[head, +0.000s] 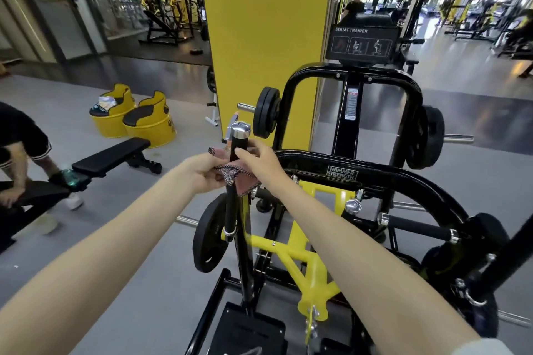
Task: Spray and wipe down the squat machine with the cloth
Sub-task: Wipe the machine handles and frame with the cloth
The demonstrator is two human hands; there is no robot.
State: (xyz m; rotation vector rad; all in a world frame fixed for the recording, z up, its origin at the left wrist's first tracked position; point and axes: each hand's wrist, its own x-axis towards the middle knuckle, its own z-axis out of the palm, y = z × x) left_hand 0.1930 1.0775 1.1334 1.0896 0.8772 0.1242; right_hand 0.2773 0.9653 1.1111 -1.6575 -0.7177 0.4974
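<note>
Both hands at upright black handle (237, 150) of squat machine (340, 173), just below its chrome end cap (241, 130). Left hand (202, 174) pinches pink checked cloth (239, 179); cloth bunched against handle shaft. Right hand (259, 158): fingers curled, fingertips touching handle above cloth; full grip cannot be told. Flat bench (112, 157) on floor to left, well apart
</note>
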